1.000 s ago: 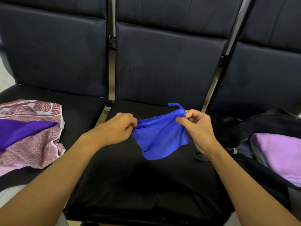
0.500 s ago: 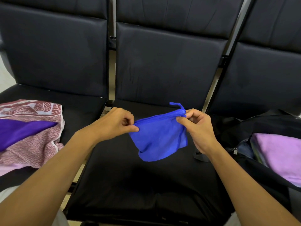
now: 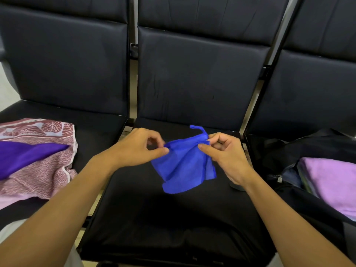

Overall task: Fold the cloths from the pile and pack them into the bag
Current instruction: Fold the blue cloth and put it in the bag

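A small blue cloth (image 3: 183,166) hangs folded above the middle black seat (image 3: 173,218). My left hand (image 3: 137,149) pinches its upper left corner and my right hand (image 3: 224,153) pinches its upper right corner, beside a small loop. The pile lies on the left seat: a purple cloth (image 3: 23,155) on top of a red-and-white patterned cloth (image 3: 40,176). On the right seat sits an open black bag (image 3: 289,151) with a folded lilac cloth (image 3: 333,180) inside.
Three black padded seats stand in a row with metal gaps between them. The bag's zipper pull (image 3: 279,178) hangs at its near rim. A strip of light floor (image 3: 5,89) shows at the far left.
My hands have drawn closer together, so the cloth's top edge is shorter and sags into folds. The pile and bag have not moved.
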The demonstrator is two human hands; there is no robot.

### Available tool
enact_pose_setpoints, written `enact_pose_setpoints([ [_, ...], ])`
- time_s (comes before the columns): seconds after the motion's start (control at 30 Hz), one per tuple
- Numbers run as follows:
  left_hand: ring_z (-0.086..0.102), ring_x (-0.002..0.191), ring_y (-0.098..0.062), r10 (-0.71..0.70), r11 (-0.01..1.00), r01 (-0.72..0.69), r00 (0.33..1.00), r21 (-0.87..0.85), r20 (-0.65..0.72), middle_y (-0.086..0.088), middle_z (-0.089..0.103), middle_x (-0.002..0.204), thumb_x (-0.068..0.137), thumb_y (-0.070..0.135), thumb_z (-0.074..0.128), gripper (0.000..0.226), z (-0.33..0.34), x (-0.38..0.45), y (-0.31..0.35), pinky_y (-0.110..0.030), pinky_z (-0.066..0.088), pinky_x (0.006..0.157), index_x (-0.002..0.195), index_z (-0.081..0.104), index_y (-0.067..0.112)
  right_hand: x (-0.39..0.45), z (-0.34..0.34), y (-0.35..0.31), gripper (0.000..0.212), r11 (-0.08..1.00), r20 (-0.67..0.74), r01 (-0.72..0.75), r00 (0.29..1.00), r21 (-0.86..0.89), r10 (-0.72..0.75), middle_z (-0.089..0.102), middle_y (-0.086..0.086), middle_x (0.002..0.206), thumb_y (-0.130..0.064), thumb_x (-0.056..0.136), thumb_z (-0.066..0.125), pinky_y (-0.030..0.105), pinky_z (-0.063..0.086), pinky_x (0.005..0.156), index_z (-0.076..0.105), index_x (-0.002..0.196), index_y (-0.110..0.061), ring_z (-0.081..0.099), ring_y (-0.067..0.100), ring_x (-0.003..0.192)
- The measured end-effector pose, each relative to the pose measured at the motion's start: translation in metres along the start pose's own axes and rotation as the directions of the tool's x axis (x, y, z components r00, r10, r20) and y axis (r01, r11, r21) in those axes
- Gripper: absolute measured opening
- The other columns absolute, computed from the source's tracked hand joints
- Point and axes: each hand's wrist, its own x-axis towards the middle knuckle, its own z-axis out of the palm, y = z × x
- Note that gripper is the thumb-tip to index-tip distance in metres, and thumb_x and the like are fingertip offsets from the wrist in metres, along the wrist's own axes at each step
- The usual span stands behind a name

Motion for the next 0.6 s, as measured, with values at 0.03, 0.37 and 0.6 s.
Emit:
enact_pose_setpoints([
  [0.03, 0.063, 0.098, -0.002, 0.008, 0.995, -0.006, 1.000, -0.101, 0.020, 0.010, 0.068, 0.103, 0.083, 0.032, 0.073, 0.015, 0.004, 0.000, 0.005, -0.032, 0.052, 0.094, 0.093, 0.067, 0.022, 0.000, 0.002, 0.002, 0.008, 1.000, 0.018, -0.004, 1.000, -0.027, 0.005, 0.073, 0.010, 0.098, 0.000, 0.084, 0.072, 0.035, 0.061, 0.075, 0.064, 0.087, 0.002, 0.072, 0.026, 0.091],
  [0.37, 0.064, 0.095, -0.010, 0.154, 0.974, -0.141, 0.986, -0.177, 0.060, 0.010, 0.063, 0.101, 0.080, 0.022, 0.077, 0.025, 0.042, 0.004, 0.037, -0.039, 0.055, 0.085, 0.100, 0.061, 0.025, -0.011, 0.016, 0.002, 0.026, 0.988, 0.158, 0.012, 0.987, -0.157, 0.013, 0.074, 0.015, 0.088, -0.024, 0.075, 0.077, 0.038, 0.059, 0.079, 0.073, 0.088, -0.002, 0.071, 0.033, 0.086],
  [0.6, 0.067, 0.083, -0.011, 0.124, 0.971, -0.138, 0.989, -0.195, -0.082, 0.004, 0.067, 0.087, 0.086, 0.013, 0.070, 0.010, 0.042, 0.005, 0.034, -0.036, 0.058, 0.076, 0.091, 0.063, 0.019, -0.010, 0.021, 0.003, 0.030, 0.985, 0.152, 0.059, 0.988, -0.163, -0.034, 0.074, 0.014, 0.091, -0.027, 0.078, 0.075, 0.040, 0.060, 0.081, 0.072, 0.092, -0.001, 0.072, 0.030, 0.088],
])
